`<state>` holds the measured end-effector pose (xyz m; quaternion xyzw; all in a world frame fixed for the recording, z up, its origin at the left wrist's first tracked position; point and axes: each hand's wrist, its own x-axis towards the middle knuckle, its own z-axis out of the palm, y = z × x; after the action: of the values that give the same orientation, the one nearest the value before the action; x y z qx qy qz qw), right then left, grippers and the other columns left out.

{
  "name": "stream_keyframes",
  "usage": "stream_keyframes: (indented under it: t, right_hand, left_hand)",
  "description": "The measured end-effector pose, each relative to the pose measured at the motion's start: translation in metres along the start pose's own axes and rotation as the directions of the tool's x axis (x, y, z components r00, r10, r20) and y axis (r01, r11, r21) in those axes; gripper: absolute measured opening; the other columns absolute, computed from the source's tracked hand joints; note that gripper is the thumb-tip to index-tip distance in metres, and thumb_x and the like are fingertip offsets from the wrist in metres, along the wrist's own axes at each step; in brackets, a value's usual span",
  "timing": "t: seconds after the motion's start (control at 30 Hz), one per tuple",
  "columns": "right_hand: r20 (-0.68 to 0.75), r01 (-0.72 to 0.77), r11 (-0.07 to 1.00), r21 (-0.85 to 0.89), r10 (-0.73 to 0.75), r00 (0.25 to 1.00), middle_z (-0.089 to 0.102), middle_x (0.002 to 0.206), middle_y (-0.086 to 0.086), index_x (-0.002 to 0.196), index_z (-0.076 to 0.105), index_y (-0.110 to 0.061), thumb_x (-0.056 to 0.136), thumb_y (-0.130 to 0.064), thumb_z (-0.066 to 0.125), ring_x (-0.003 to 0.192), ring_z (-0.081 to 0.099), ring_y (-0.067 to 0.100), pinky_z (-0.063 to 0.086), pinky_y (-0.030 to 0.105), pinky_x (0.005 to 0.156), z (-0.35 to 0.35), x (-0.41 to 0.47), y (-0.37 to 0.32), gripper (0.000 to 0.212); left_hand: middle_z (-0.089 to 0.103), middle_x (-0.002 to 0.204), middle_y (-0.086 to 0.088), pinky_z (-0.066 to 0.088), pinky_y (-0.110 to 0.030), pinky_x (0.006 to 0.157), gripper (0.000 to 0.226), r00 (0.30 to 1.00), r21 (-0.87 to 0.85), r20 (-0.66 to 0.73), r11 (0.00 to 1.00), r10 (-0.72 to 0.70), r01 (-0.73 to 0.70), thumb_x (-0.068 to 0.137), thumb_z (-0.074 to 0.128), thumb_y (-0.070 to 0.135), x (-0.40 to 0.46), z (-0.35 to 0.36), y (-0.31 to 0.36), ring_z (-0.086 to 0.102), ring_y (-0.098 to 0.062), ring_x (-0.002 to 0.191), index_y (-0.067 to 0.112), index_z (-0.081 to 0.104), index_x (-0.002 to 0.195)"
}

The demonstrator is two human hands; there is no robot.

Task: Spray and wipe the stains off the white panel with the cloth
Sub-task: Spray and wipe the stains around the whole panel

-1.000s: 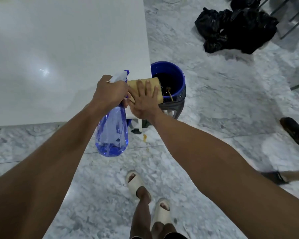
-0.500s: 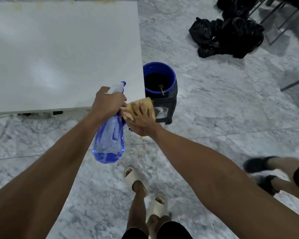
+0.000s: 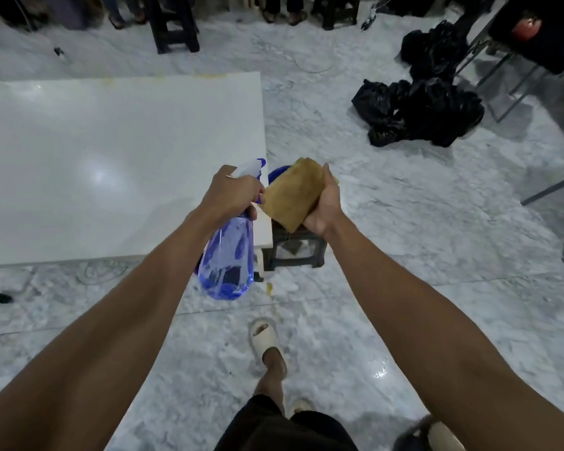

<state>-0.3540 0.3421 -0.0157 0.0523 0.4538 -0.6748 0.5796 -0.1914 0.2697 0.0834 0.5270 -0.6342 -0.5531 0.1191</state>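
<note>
We see the left hand (image 3: 232,193) grasping the blue spray bottle (image 3: 227,258) at its neck. The right hand (image 3: 323,206) grasps the tan cloth (image 3: 293,193), lifted just beside the near right corner of the white panel (image 3: 111,164).

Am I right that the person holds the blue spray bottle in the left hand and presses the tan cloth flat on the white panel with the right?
Not quite. In the head view the right hand holds the cloth lifted off the white panel. The left hand does hold the spray bottle.
</note>
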Motion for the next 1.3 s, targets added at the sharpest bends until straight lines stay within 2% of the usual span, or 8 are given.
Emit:
stream_keyframes:
  t: [0.17, 0.3, 0.47, 0.83, 0.97, 1.07, 1.17, 1.3]
  right_hand:
    - [0.093, 0.092, 0.996, 0.012, -0.093, 0.991, 0.066, 0.125, 0.013, 0.118, 0.067, -0.011, 0.089, -0.064, 0.05, 0.112, 0.063, 0.03, 0.045, 0.047, 0.108, 0.042, 0.051, -0.065, 0.063]
    - [0.123, 0.102, 0.995, 0.024, -0.104, 0.987, 0.058, 0.142, 0.014, 0.14, 0.056, -0.01, 0.086, -0.075, 0.046, 0.131, 0.055, 0.031, 0.04, 0.048, 0.112, 0.067, 0.078, -0.107, 0.086]
    - [0.135, 0.112, 0.991, 0.07, -0.121, 0.983, 0.061, 0.138, 0.014, 0.139, 0.058, -0.013, 0.082, -0.087, 0.033, 0.129, 0.057, 0.031, 0.048, 0.047, 0.105, 0.088, 0.129, -0.151, 0.096]
    - [0.228, -0.074, 0.995, -0.06, 0.086, 0.97, 0.061, 0.137, 0.016, 0.139, 0.057, -0.011, 0.086, -0.084, 0.028, 0.128, 0.058, 0.032, 0.049, 0.047, 0.104, 0.11, 0.283, -0.224, 0.095]
    - [0.275, -0.123, 0.989, -0.085, 0.142, 0.951, 0.058, 0.14, 0.017, 0.141, 0.055, -0.01, 0.087, -0.084, 0.028, 0.13, 0.056, 0.033, 0.047, 0.048, 0.107, 0.11, 0.326, -0.241, 0.095]
    - [0.29, -0.14, 0.986, -0.095, 0.162, 0.943, 0.056, 0.142, 0.018, 0.142, 0.054, -0.01, 0.085, -0.085, 0.032, 0.133, 0.053, 0.034, 0.04, 0.051, 0.112, 0.108, 0.349, -0.252, 0.096]
    - [0.316, -0.167, 0.98, -0.109, 0.194, 0.929, 0.054, 0.144, 0.019, 0.142, 0.054, -0.009, 0.084, -0.083, 0.039, 0.134, 0.051, 0.034, 0.039, 0.051, 0.113, 0.107, 0.366, -0.262, 0.095]
    - [0.223, -0.128, 0.95, -0.285, 0.195, 0.955, 0.062, 0.136, 0.015, 0.138, 0.058, -0.009, 0.092, -0.068, 0.047, 0.126, 0.059, 0.03, 0.041, 0.05, 0.112, 0.098, 0.397, -0.259, 0.075]
  left_hand:
    - [0.071, 0.082, -0.015, 0.05, -0.026, 0.049, 0.025, 0.999, 0.031, 0.027, 0.999, 0.038, -0.039, 0.085, 0.053, 0.02, 0.066, -0.01, 0.05, 0.054, -0.024, 0.041, -0.001, 0.065, 0.08]
    - [0.074, 0.094, -0.027, 0.053, -0.034, 0.057, 0.031, 0.997, 0.046, 0.057, 0.998, 0.045, -0.048, 0.074, 0.052, 0.021, 0.103, -0.014, 0.085, 0.054, -0.028, 0.044, -0.005, 0.067, 0.081]
    - [0.075, 0.093, -0.023, 0.052, -0.028, 0.051, 0.026, 0.999, 0.065, 0.043, 0.998, 0.019, -0.022, 0.083, 0.052, 0.018, 0.154, -0.007, 0.119, 0.053, -0.023, 0.038, -0.004, 0.066, 0.081]
    - [0.073, 0.082, -0.022, 0.05, -0.025, 0.045, 0.025, 0.985, -0.006, -0.094, 0.989, -0.148, 0.148, 0.086, 0.051, 0.008, 0.294, 0.032, 0.163, 0.054, -0.022, 0.035, -0.01, 0.068, 0.087]
    - [0.071, 0.084, -0.025, 0.05, -0.025, 0.047, 0.033, 0.975, -0.057, -0.134, 0.984, -0.175, 0.168, 0.088, 0.05, 0.016, 0.33, 0.045, 0.174, 0.055, -0.025, 0.038, -0.013, 0.066, 0.086]
    - [0.068, 0.069, -0.018, 0.05, -0.025, 0.048, 0.028, 0.963, -0.081, -0.166, 0.976, -0.212, 0.201, 0.09, 0.052, 0.019, 0.346, 0.056, 0.181, 0.053, -0.022, 0.037, 0.0, 0.063, 0.073]
    - [0.062, 0.051, -0.012, 0.052, -0.031, 0.055, 0.017, 0.945, -0.124, -0.165, 0.956, -0.283, 0.265, 0.08, 0.052, 0.01, 0.361, 0.06, 0.186, 0.051, -0.021, 0.035, 0.003, 0.068, 0.078]
    - [0.073, 0.082, -0.026, 0.052, -0.032, 0.053, 0.024, 0.936, -0.166, -0.199, 0.952, -0.289, 0.259, 0.078, 0.051, 0.015, 0.379, 0.056, 0.185, 0.057, -0.024, 0.041, 0.0, 0.066, 0.09]
